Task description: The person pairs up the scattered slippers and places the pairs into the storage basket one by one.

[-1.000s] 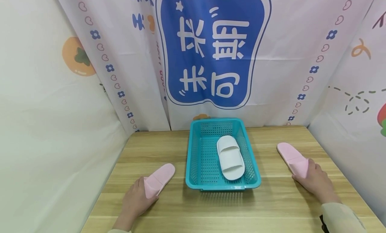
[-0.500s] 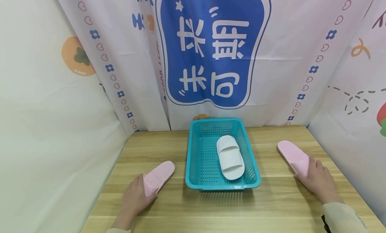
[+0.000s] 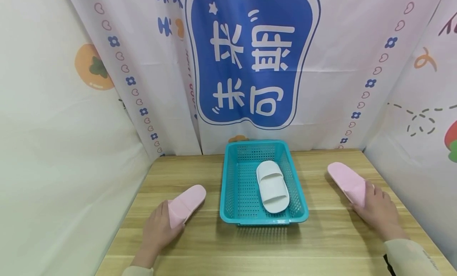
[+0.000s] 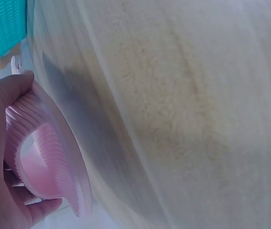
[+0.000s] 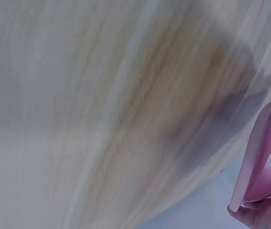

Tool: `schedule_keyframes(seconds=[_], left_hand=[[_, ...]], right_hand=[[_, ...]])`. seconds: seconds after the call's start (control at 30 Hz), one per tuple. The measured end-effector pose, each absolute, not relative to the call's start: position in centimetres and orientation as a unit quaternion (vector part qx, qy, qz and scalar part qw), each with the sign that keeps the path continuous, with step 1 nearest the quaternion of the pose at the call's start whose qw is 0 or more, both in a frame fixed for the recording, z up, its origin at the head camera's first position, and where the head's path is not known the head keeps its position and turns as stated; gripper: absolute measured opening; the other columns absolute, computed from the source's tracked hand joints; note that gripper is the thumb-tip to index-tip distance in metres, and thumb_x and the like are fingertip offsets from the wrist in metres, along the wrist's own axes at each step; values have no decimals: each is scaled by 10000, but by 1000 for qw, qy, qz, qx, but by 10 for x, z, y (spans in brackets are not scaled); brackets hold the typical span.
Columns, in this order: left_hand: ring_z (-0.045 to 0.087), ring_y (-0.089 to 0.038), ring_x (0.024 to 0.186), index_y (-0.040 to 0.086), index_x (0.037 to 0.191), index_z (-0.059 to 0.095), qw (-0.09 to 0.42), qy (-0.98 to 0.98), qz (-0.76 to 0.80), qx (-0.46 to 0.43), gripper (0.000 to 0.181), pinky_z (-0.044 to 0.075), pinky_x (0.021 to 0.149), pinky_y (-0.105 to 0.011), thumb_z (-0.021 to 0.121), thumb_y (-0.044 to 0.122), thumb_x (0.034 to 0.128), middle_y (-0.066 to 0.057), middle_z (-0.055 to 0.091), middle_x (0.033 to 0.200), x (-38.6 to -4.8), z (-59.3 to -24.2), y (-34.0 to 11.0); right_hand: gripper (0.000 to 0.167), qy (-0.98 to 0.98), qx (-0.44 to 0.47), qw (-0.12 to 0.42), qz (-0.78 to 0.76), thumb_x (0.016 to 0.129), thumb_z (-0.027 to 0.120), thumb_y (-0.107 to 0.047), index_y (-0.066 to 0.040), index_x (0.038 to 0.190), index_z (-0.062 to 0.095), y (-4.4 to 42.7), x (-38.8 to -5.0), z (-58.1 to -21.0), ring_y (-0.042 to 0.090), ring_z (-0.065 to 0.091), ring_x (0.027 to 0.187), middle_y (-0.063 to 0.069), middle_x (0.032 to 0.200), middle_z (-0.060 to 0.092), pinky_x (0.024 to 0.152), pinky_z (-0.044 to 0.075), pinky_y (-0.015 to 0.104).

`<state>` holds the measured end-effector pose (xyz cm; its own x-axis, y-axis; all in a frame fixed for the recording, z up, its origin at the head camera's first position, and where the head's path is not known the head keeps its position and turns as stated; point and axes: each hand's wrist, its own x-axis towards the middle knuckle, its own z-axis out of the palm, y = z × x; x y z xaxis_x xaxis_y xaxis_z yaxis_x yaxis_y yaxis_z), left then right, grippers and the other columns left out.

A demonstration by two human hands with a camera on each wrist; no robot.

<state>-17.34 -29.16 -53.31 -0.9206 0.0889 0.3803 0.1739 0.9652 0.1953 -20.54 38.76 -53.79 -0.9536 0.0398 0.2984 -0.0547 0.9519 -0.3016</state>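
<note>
On the left side of the table, my left hand [image 3: 156, 228] grips a pink slipper [image 3: 189, 202] by its strap end. The left wrist view shows the thumb on the rim of this slipper [image 4: 66, 129] and fingers across the far side, with a shadow below it on the wood. Over at the right, my right hand [image 3: 381, 210] holds a second pink slipper [image 3: 344, 178], its toe pointing away and leftward. This slipper [image 5: 252, 157] also hangs over its shadow in the right wrist view, pinched across its width. Both slippers are raised slightly off the table.
Between the hands stands a turquoise perforated basket [image 3: 264, 221]. A white slipper [image 3: 274, 186] lies in its right half. The wooden table [image 3: 250, 254] ends at a printed cloth [image 3: 335, 89] behind, with white cloth walls on both sides.
Both hands have lifted the pink slippers a little off the table and shifted slightly away from me. The basket and white slipper have stayed put.
</note>
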Motion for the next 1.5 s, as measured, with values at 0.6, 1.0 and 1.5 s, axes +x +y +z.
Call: schedule_keyframes(seconds=[0.6,1.0,1.5], left_hand=[[550,-492,1047,-161,1341,398,256,-956,-108,-89,1053,473,856,-604,882,414,603,-352,519,1238,-184,-524,-291],[543,-473,1067,-127,1354,412,278,-948,-102,-112,1095,473,862,-590,920,408,545,-326,524,1245,-198,-525,-294],[571,-471,990,-110,1322,483,352,-918,-74,-168,1041,492,826,-576,912,385,513,-306,556,1176,-209,-516,-294]], right_hand=[[987,-967,28,218,126,681,832,-275,123,1399,283,390,-208,-525,613,379,1021,420,1199,379,748,349,733],[995,-961,42,248,113,669,828,-249,98,1416,269,388,-205,-510,610,382,983,403,1231,363,707,352,715],[1029,-956,51,269,104,657,850,-259,55,1444,267,380,-205,-498,603,374,1032,408,1241,372,729,346,726]])
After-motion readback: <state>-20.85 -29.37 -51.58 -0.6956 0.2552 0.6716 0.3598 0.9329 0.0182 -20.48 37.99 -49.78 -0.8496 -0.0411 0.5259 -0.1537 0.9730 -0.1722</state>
